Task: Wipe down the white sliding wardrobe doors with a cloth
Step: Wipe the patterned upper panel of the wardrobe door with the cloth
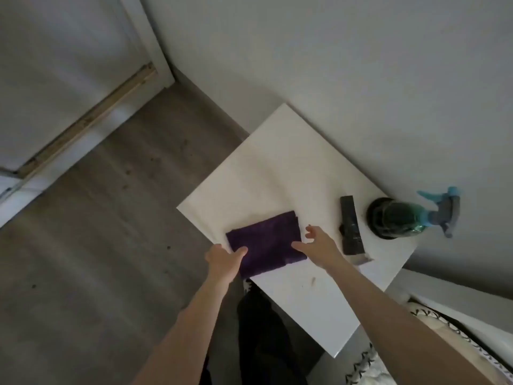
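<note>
Task barely begun, by my read: no wiping done yet, cloth not even off the bench.

Purple cloth (266,243) lies folded flat on the white bench (277,162), by its left corner, one side running along the near-left edge. Both hands are at it.

Left grip (224,262): thumb lies on top of the cloth's near-left side, fingers sit at the bench edge by the cloth's corner. Can't tell if they're under the fabric, so pinching or just resting is unclear.

Right grip (316,245): fingers spread and relaxed, holding nothing, thumb at the cloth's right side, touching or just above it; can't say which.

Also on the bench, toward the right corner: a black remote (352,226) just beside the right grip, w/ a small grey bit of something at its near end. Beyond it a green spray bottle (402,218) w/ a teal trigger head, close to the wall-side edge. Neither touches the cloth.

Wardrobe door (55,79), probably the white panel w/ the wood-coloured rail at its foot, stands well apart across the grey floor (111,218).

Left to do, as I judge it:
- lift the cloth
- maybe take the sprayer too
- cross to the doors
- wipe every panel

So approx. all of the job remains.
</note>
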